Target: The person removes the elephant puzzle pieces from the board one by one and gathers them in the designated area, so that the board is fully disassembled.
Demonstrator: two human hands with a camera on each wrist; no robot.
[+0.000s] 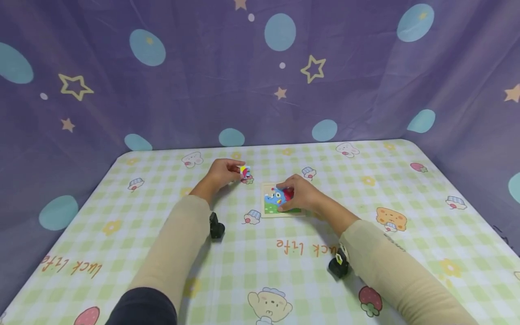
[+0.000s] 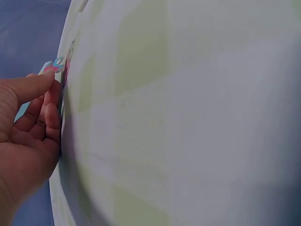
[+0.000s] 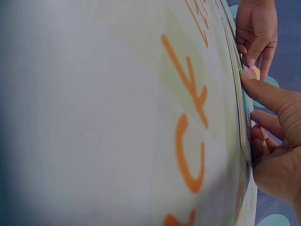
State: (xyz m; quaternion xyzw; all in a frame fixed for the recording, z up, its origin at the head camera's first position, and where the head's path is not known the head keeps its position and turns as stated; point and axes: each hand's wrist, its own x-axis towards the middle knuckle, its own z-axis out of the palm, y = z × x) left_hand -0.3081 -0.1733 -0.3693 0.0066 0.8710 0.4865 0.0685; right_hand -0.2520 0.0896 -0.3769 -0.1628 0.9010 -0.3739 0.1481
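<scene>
My left hand (image 1: 225, 173) pinches a small puzzle piece (image 1: 245, 171) coloured yellow, red, blue and white between thumb and fingers, just above the tablecloth. In the left wrist view, the thumb lies over the piece and the other fingers curl behind it. Right of it, a square wooden puzzle board (image 1: 268, 213) lies flat, with a light frame and a blue animal picture on green. My right hand (image 1: 299, 194) rests on the board, thumb and forefinger spread around the picture. It covers the board's right part, including some of a red area.
A tablecloth (image 1: 243, 262) with green checks and printed cartoons covers the table. Behind the table hangs a purple curtain (image 1: 260, 108) with stars and ovals. Black wrist cameras are strapped beneath the left (image 1: 217, 227) and right (image 1: 339, 265) sleeves.
</scene>
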